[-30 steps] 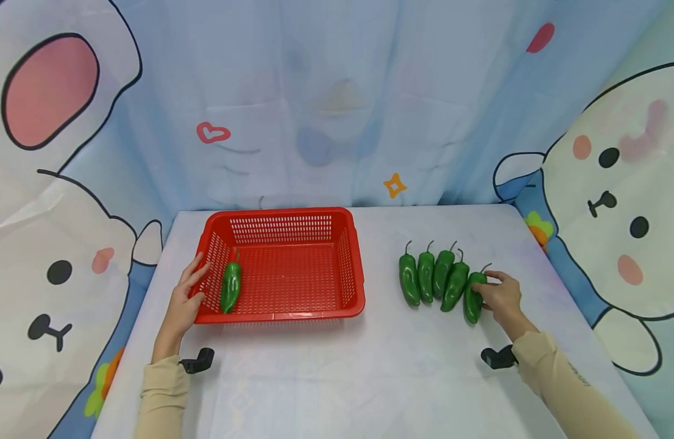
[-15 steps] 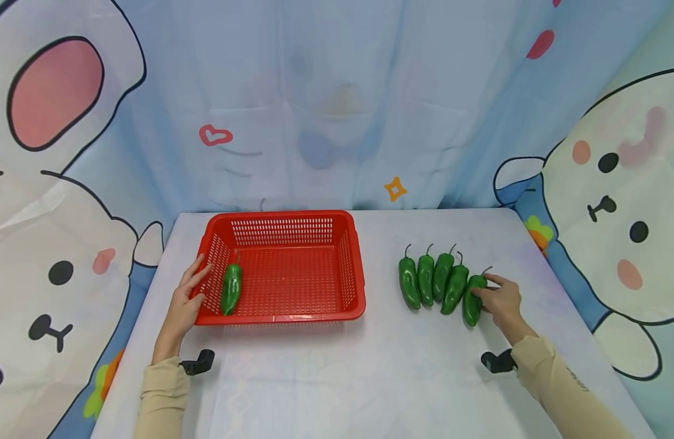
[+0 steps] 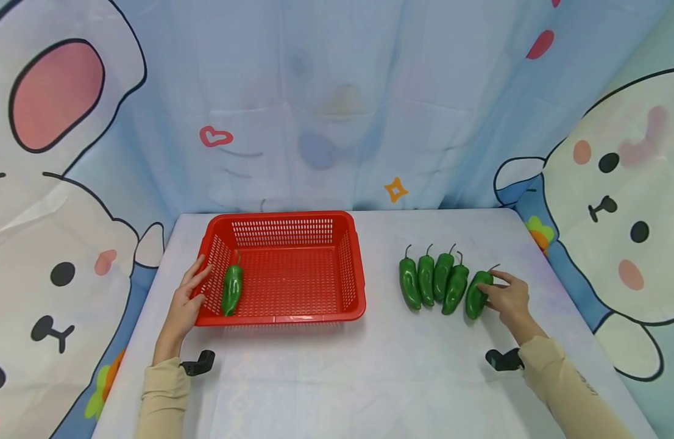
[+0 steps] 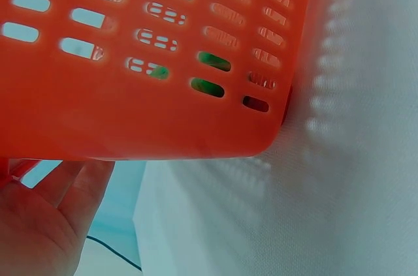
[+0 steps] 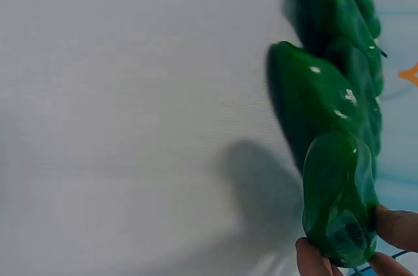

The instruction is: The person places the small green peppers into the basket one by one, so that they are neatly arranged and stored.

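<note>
In the head view, my right hand (image 3: 507, 299) pinches a green chili pepper (image 3: 478, 295) at its stem end. The right wrist view shows thumb and fingertips around that pepper (image 5: 339, 191), which looks tilted; whether it is fully off the table I cannot tell. Just left of it, several more green peppers (image 3: 456, 286) lie in a row, stems pointing away. My left hand (image 3: 182, 305) holds the left rim of a red plastic basket (image 3: 298, 318); its fingertips are partly hidden by the rim in the left wrist view. Inside the basket, along its left wall, lies one green pepper (image 3: 232, 289).
A white cloth (image 3: 337, 378) covers the table. Behind it hangs a blue curtain (image 3: 326, 91) with cartoon prints. A black wrist camera (image 3: 198, 363) sits by the left sleeve and another black camera (image 3: 504, 360) by the right one.
My right hand has shifted slightly to the right with the pinched pepper, widening the gap to the row. The left hand and basket stay in place.
</note>
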{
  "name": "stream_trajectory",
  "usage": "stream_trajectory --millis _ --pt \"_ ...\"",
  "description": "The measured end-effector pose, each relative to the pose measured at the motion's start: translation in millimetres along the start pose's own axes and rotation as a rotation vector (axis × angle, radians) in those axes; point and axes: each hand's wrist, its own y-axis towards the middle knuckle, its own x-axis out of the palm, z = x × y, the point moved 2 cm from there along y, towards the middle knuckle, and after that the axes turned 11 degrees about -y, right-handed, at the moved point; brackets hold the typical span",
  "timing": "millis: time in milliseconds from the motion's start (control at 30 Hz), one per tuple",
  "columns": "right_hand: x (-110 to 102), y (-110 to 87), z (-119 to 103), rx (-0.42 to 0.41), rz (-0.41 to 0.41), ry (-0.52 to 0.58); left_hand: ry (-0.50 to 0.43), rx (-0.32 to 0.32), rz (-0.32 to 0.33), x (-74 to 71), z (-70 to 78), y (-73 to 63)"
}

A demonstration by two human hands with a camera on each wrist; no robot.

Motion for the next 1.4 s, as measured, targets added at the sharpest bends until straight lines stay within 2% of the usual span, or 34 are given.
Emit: stream_trajectory --millis 200,400,500,567,667,733,800,1067,1400 --pt "-13 2.6 -29 -0.01 0.001 0.048 0.014 0.0 0.007 -1.7 1.0 -0.3" --pt "-31 1.5 -65 -0.062 0.017 0.079 0.022 -0.007 0.01 -4.0 2.9 0.9" --pt "-34 0.0 -75 -0.072 0.022 0.086 0.024 -0.021 0.007 -4.0 9.4 0.7" --pt "-33 -1.5 -79 -0.069 0.017 0.089 0.019 -0.023 0.004 -2.1 20.1 -1.2" --pt "-26 -3.9 -85 -0.072 0.002 0.087 0.004 -0.021 -0.002 1.4 35.4 -4.4" --pt "-19 -6.0 -89 -0.083 -0.006 0.096 -0.003 -0.013 -0.007 2.5 39.5 -5.3" --pt "-10 -8.2 -94 -0.101 -0.014 0.106 -0.008 -0.011 -0.009 2.3 36.2 -4.9" --pt "24 -21.0 -114 -0.176 -0.07 0.144 0.007 -0.022 -0.01 -0.7 2.1 0.4" --pt "61 -39.6 -161 -0.279 -0.173 0.194 0.029 -0.015 -0.003 1.4 -0.8 1.5"
